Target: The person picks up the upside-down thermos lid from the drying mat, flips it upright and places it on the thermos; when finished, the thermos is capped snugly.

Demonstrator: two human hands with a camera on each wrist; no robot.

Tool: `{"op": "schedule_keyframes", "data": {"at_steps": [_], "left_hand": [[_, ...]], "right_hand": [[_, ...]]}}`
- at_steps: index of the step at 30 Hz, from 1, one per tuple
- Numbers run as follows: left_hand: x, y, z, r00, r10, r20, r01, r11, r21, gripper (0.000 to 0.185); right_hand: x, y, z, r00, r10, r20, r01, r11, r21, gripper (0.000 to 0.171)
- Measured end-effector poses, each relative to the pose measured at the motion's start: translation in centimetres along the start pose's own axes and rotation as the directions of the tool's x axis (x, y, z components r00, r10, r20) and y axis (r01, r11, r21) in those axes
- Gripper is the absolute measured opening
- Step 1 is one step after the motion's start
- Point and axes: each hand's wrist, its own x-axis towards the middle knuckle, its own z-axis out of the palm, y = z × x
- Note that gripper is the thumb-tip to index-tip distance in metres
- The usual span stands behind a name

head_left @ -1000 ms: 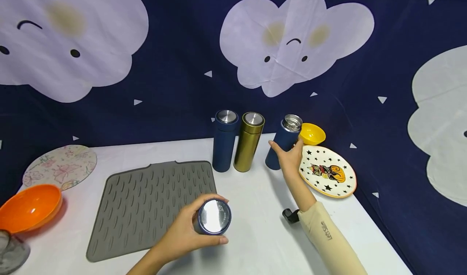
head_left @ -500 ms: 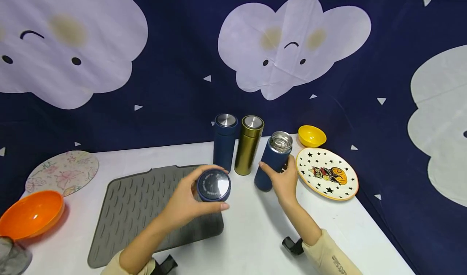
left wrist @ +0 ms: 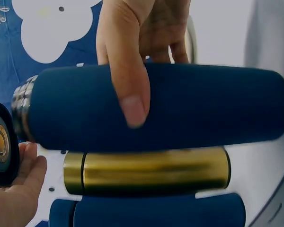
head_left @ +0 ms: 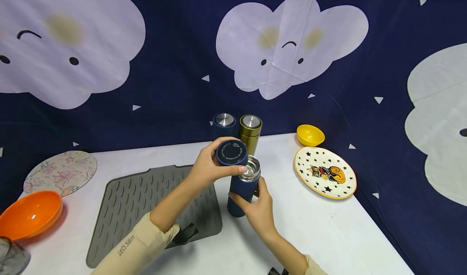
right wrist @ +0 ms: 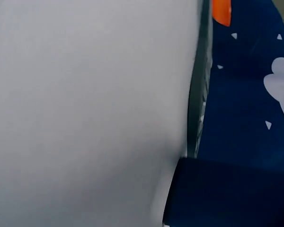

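We note the right hand (head_left: 260,210) has drawn the open navy flask (head_left: 242,186) off the back row toward us, fingers wrapped round its body. The left hand (head_left: 208,167), gripping the navy lid (head_left: 231,152), has risen to just above the steel mouth. Capping looks imminent. Flask matte, upright on the table (head_left: 328,226).

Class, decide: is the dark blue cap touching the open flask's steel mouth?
Cannot tell. In the head view the cap overlaps the flask mouth; the left wrist view shows them close, contact unclear.
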Motion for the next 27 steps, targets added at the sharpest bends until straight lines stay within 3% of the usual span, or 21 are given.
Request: {"op": "schedule_keyframes", "data": {"at_steps": [3, 6, 16, 21, 27], "left_hand": [[0.7, -0.7, 1.0, 0.998, 0.047, 0.04, -0.048, 0.999, 0.012, 0.067], [0.9, -1.5, 1.8, 0.994, 0.096, 0.055, -0.1, 0.992, 0.08, 0.065], [1.2, -3.2, 2.4, 0.982, 0.182, 0.046, -0.188, 0.945, 0.268, 0.063], [1.0, -4.1, 2.2, 0.983, 0.182, 0.037, -0.185, 0.951, 0.249, 0.066], [0.8, -3.6, 1.8, 0.983, 0.183, 0.034, -0.186, 0.957, 0.221, 0.093]], "right_hand": [[-0.2, 0.3, 0.1, 1.0, -0.023, 0.004, 0.023, 1.0, -0.015, 0.064], [-0.3, 0.4, 0.1, 0.999, -0.046, 0.014, 0.046, 0.999, -0.029, 0.065], [-0.3, 0.7, 0.0, 0.997, -0.071, 0.0, 0.071, 0.996, -0.063, 0.06], [-0.3, 0.5, 0.1, 0.997, -0.076, 0.019, 0.077, 0.996, -0.053, 0.057], [-0.2, 0.5, 0.1, 0.998, -0.067, 0.019, 0.068, 0.997, -0.041, 0.06]]}}
